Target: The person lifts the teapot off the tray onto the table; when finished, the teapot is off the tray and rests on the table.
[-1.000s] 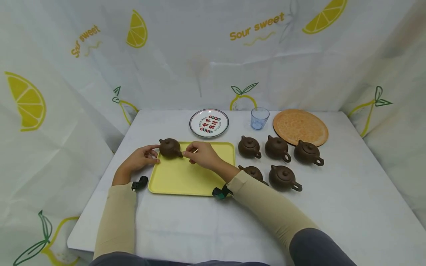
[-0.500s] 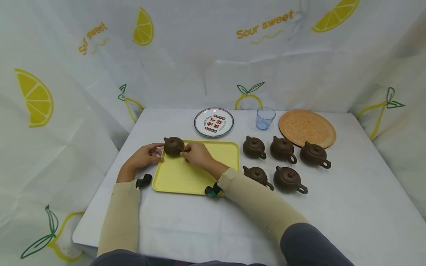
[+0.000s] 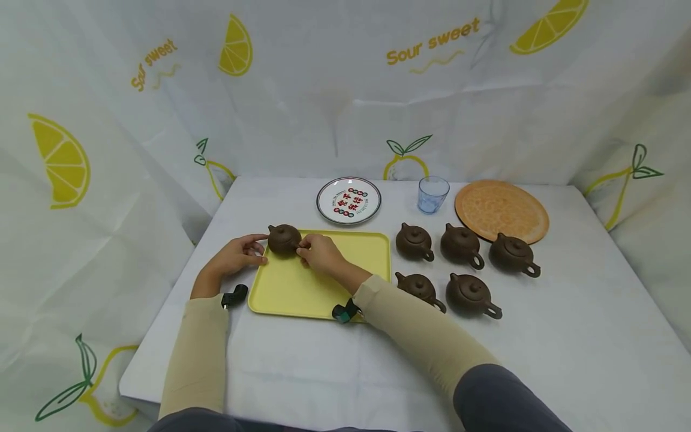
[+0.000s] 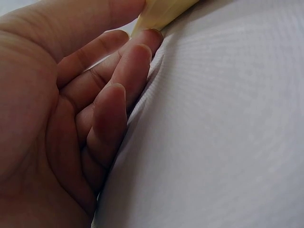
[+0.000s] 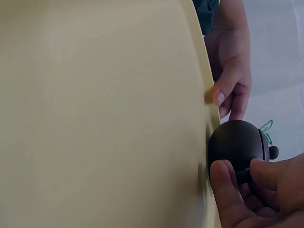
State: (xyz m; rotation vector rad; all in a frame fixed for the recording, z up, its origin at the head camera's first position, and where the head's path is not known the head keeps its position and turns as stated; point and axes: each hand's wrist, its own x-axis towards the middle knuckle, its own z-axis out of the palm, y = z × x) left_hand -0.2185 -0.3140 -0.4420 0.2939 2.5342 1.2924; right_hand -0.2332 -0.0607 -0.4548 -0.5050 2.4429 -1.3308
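Observation:
A small brown teapot (image 3: 284, 240) sits at the far left corner of the yellow tray (image 3: 302, 288), spout toward the left. My right hand (image 3: 324, 253) pinches its handle between thumb and fingers, clearly in the right wrist view, where the round body (image 5: 236, 145) shows. At the tray's left edge is my left hand (image 3: 232, 257). Its thumb touches the rim and its index finger reaches to the teapot's spout side; whether that fingertip touches the pot I cannot tell. The other fingers are loosely bent near the white tablecloth (image 4: 223, 128) in the left wrist view.
Several similar teapots, such as one in front (image 3: 471, 295), stand in two rows right of the tray. Behind are a patterned white plate (image 3: 349, 201), a clear bluish glass (image 3: 433, 195) and a round orange-brown board (image 3: 502, 211). A lemon-print curtain (image 3: 302, 90) encloses the table.
My right hand has moved slightly left and closed in on the teapot's handle, which it now pinches. The left hand stays at the tray edge. The head view has shifted a little.

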